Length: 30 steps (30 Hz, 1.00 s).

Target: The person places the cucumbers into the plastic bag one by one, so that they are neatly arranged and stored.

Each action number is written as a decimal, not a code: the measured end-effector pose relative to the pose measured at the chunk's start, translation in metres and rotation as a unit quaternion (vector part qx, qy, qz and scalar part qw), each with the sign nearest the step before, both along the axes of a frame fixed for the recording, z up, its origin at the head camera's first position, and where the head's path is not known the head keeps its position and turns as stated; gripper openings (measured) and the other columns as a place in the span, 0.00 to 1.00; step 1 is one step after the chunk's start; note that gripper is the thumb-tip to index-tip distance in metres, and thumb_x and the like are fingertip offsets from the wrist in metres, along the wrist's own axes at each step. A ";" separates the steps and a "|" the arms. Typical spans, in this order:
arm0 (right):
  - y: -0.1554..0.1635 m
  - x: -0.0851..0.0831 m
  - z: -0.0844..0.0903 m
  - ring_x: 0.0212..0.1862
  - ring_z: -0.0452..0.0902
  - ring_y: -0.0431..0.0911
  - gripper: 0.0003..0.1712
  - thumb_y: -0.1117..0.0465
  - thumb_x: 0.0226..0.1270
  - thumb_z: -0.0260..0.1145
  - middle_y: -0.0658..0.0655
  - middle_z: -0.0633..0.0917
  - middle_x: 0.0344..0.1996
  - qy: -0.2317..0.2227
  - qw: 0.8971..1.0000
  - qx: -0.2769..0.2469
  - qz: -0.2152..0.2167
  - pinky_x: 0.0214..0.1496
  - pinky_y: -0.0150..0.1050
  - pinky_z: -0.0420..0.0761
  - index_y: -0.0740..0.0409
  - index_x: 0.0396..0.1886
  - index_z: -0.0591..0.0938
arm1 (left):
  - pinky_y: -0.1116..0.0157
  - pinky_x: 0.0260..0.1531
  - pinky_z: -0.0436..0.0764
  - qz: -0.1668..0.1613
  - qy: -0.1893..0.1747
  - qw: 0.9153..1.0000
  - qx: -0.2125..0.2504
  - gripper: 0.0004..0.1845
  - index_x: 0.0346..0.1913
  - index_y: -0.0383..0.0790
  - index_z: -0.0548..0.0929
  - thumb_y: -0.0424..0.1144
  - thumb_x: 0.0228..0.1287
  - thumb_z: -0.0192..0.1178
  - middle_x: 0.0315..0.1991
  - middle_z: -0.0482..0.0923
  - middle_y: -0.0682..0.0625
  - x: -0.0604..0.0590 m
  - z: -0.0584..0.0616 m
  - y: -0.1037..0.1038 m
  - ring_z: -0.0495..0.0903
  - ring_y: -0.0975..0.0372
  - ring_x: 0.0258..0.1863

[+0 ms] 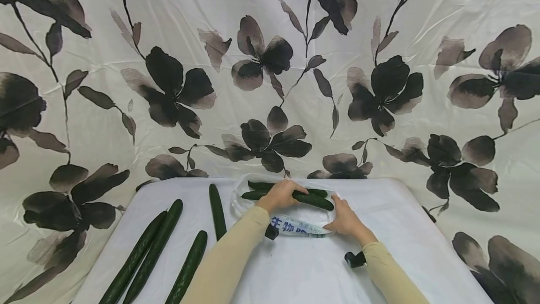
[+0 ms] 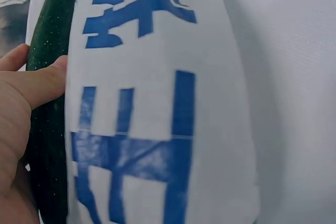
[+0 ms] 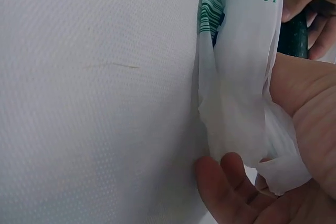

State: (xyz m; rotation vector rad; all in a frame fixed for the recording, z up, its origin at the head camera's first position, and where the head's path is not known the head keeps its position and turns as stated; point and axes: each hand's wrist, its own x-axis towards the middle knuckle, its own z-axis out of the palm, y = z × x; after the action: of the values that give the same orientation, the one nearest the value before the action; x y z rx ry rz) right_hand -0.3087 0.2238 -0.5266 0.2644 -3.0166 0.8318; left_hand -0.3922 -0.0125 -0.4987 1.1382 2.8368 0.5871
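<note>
Plastic bag, white with blue print, lies between my two hands on the white table. Thin film, soft and limp, very light, likely slippery and easy to tear; I judge the mouth edge the best place to hold, bunched, since it has no stiffness of its own. My right hand has that edge: the right wrist view shows crumpled film gathered in my palm with fingers curled up round it.

Cucumber, long, dark green, firm, with some weight and a finely bumpy skin that should not slip much; best taken near the middle so it does not tip. My left hand grips it there, fingers wrapped over the top, thumb pressed against its side just beside the printed film. It lies across the bag's far side, touching it; a second cucumber sits just beyond my left fingertips.

Four loose cucumbers lie well apart to the left of my left forearm.
</note>
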 end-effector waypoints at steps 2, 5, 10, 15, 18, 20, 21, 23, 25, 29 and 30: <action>0.000 0.001 -0.001 0.55 0.72 0.64 0.61 0.56 0.39 0.84 0.72 0.71 0.54 -0.001 1.000 -0.001 -0.002 0.57 0.57 0.73 0.73 0.70 0.60 | 0.62 0.56 0.74 0.006 -0.003 1.000 0.004 0.24 0.56 0.59 0.84 0.39 0.54 0.74 0.55 0.80 0.60 0.001 -0.002 0.000 0.76 0.62 0.57; -0.001 0.002 -0.001 0.55 0.72 0.63 0.61 0.56 0.40 0.84 0.72 0.71 0.54 -0.006 1.000 0.000 -0.002 0.57 0.57 0.72 0.72 0.70 0.60 | 0.61 0.56 0.74 0.022 -0.013 1.000 0.006 0.25 0.55 0.60 0.84 0.39 0.54 0.74 0.55 0.79 0.61 0.002 -0.006 -0.001 0.75 0.61 0.58; -0.002 0.003 -0.003 0.57 0.72 0.62 0.61 0.54 0.42 0.83 0.71 0.71 0.56 -0.013 1.000 0.004 -0.003 0.59 0.56 0.72 0.70 0.71 0.59 | 0.61 0.55 0.75 0.036 -0.029 0.999 0.026 0.24 0.53 0.58 0.85 0.38 0.51 0.76 0.53 0.81 0.60 0.003 -0.012 -0.004 0.76 0.61 0.56; -0.003 0.004 -0.004 0.57 0.72 0.63 0.60 0.54 0.42 0.83 0.71 0.71 0.55 -0.014 1.000 -0.002 0.001 0.58 0.57 0.71 0.70 0.70 0.60 | 0.66 0.53 0.75 0.038 -0.039 0.997 0.052 0.22 0.50 0.52 0.87 0.38 0.48 0.77 0.49 0.83 0.58 0.000 -0.018 -0.007 0.79 0.64 0.51; -0.002 0.004 -0.004 0.56 0.72 0.63 0.60 0.54 0.42 0.83 0.71 0.72 0.54 -0.013 1.000 -0.002 0.005 0.58 0.57 0.71 0.71 0.70 0.60 | 0.68 0.52 0.75 0.036 -0.044 0.996 0.064 0.22 0.49 0.49 0.87 0.37 0.48 0.77 0.48 0.83 0.56 -0.001 -0.022 -0.008 0.79 0.64 0.50; -0.001 0.004 -0.004 0.56 0.72 0.63 0.60 0.53 0.43 0.83 0.71 0.71 0.54 -0.012 1.000 0.000 0.004 0.58 0.57 0.71 0.71 0.70 0.60 | 0.67 0.51 0.76 0.041 -0.047 0.996 0.069 0.22 0.50 0.48 0.87 0.36 0.48 0.77 0.47 0.83 0.56 0.000 -0.023 -0.006 0.79 0.64 0.49; 0.000 0.004 -0.004 0.56 0.72 0.62 0.59 0.53 0.43 0.83 0.71 0.71 0.54 -0.011 1.000 0.001 0.003 0.58 0.57 0.71 0.71 0.70 0.60 | 0.67 0.51 0.76 0.044 -0.047 0.996 0.069 0.22 0.50 0.47 0.87 0.36 0.49 0.77 0.47 0.83 0.55 0.001 -0.023 -0.005 0.79 0.64 0.49; 0.001 0.003 -0.003 0.56 0.72 0.62 0.59 0.53 0.44 0.82 0.71 0.71 0.55 -0.008 1.000 0.002 0.003 0.58 0.56 0.72 0.71 0.70 0.60 | 0.67 0.50 0.76 0.051 -0.044 0.996 0.064 0.22 0.51 0.48 0.86 0.36 0.50 0.76 0.48 0.82 0.55 0.003 -0.023 -0.003 0.78 0.63 0.50; 0.001 0.003 -0.003 0.56 0.72 0.62 0.59 0.53 0.44 0.82 0.71 0.71 0.55 -0.009 1.000 0.000 0.003 0.58 0.57 0.72 0.71 0.70 0.60 | 0.66 0.50 0.76 0.061 -0.036 0.996 0.049 0.22 0.52 0.50 0.86 0.37 0.51 0.76 0.49 0.82 0.55 0.005 -0.024 -0.002 0.78 0.63 0.50; 0.001 0.003 -0.002 0.56 0.72 0.62 0.58 0.53 0.44 0.82 0.71 0.71 0.55 -0.013 1.000 -0.005 0.004 0.58 0.57 0.71 0.71 0.70 0.60 | 0.62 0.54 0.75 0.070 -0.014 0.997 0.021 0.22 0.53 0.53 0.86 0.40 0.52 0.75 0.51 0.82 0.56 0.006 -0.026 -0.001 0.78 0.62 0.53; 0.001 0.003 -0.003 0.56 0.72 0.62 0.58 0.53 0.44 0.82 0.71 0.71 0.55 -0.013 1.000 -0.005 0.003 0.58 0.57 0.71 0.71 0.70 0.60 | 0.61 0.54 0.75 0.071 -0.009 0.997 0.017 0.22 0.53 0.53 0.86 0.41 0.53 0.75 0.51 0.82 0.56 0.007 -0.026 0.000 0.77 0.61 0.54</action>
State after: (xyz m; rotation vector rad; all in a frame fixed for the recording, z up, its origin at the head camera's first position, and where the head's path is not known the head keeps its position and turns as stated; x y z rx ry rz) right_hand -0.3056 0.2246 -0.5293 0.2657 -3.0374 0.8571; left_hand -0.3856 -0.0130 -0.5251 0.9361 2.9198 0.6507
